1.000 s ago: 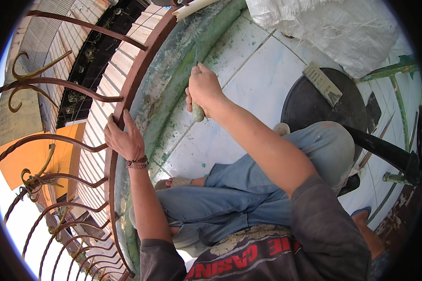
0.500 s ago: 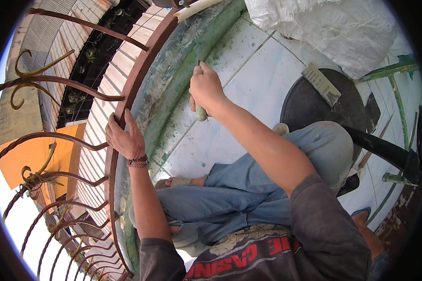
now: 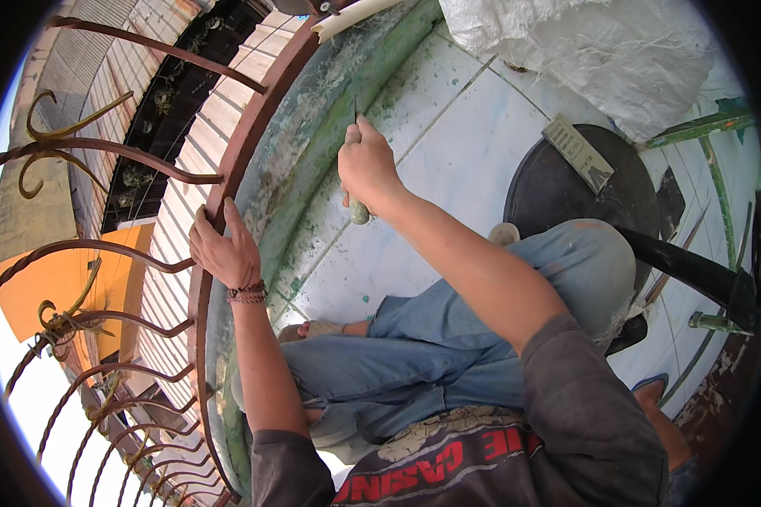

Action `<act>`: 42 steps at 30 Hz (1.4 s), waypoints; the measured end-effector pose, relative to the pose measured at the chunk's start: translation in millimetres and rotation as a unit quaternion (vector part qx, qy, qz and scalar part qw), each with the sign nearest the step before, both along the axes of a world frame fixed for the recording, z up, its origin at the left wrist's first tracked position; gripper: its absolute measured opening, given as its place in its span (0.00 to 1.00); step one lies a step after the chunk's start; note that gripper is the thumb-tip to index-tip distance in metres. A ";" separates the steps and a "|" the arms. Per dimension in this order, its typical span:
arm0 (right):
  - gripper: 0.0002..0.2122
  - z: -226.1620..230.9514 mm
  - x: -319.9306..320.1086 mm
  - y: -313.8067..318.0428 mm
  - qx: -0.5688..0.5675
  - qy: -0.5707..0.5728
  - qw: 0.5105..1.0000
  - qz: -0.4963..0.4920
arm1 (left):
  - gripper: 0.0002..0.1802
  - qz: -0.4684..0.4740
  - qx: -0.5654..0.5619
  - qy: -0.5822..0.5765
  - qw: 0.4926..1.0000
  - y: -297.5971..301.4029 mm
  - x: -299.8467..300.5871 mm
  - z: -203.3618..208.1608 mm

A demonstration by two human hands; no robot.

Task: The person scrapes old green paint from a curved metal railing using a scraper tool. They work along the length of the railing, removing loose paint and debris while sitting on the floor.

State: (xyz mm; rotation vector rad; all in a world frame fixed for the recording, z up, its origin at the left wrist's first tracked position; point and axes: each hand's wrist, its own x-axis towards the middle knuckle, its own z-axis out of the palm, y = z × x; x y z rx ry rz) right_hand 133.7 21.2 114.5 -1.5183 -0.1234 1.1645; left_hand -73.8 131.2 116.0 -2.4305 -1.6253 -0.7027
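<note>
My right hand (image 3: 369, 164) is closed round the grey-green handle (image 3: 358, 212) of a scraper, whose thin dark blade (image 3: 354, 103) points away from me, edge-on, against the green-painted ledge (image 3: 326, 139). Its tip is hard to make out there. The ledge's paint is worn and patchy. My left hand (image 3: 227, 251) lies with fingers apart on the brown metal rail (image 3: 243, 165) that runs along the ledge. Green flakes (image 3: 314, 243) are scattered over the white floor tiles (image 3: 375, 254) below my right hand.
Twisted metal railing bars (image 3: 127, 248) curve outward at the left. A white woven sack (image 3: 583, 59) lies at the far right. Near my knee sits a round black seat (image 3: 539, 182) with a pale flat packet (image 3: 577, 154) on it. Green-painted bars (image 3: 717, 182) stand at the right.
My right hand has shifted slightly left with the scraper, and more of the blade shows. My left hand stays on the rail.
</note>
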 end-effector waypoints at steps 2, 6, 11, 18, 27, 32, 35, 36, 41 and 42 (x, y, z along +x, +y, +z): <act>0.26 4.3 -1.5 0.3 -0.008 0.018 1.000 0.002 | 0.32 0.002 -0.005 0.000 1.000 -0.4 0.6 1.1; 0.25 -5.3 12.4 0.9 -0.018 -0.048 0.999 0.009 | 0.32 0.000 0.005 0.005 1.000 1.0 -0.9 -0.8; 0.26 4.6 5.7 -0.8 -0.016 0.018 1.000 0.003 | 0.31 -0.001 0.006 0.005 1.000 0.0 2.1 -0.4; 0.24 -4.5 7.5 0.3 -0.007 -0.010 0.999 0.031 | 0.32 0.001 0.003 0.008 1.000 0.1 0.2 1.2; 0.22 -8.6 17.0 4.1 -0.014 0.024 0.999 -0.034 | 0.32 -0.006 0.007 0.005 1.000 0.3 0.2 0.7; 0.23 -27.2 -3.1 12.6 -0.023 -0.014 0.999 -0.032 | 0.33 -0.003 0.007 0.013 1.000 0.3 1.3 -0.5; 0.24 -5.4 10.8 3.5 -0.017 0.052 0.998 -0.006 | 0.33 -0.001 0.000 0.009 1.000 0.5 -2.5 1.2; 0.24 0.2 19.6 -2.0 -0.015 0.090 0.996 0.009 | 0.33 -0.005 0.001 0.009 1.000 0.9 -1.5 0.0; 0.23 -32.0 -7.7 12.4 0.009 -0.008 0.999 -0.048 | 0.33 0.005 -0.014 0.005 1.000 -1.6 5.3 3.1; 0.23 -21.3 -2.4 9.9 -0.003 0.017 0.999 -0.035 | 0.33 0.005 -0.009 0.007 1.000 -0.5 1.5 1.2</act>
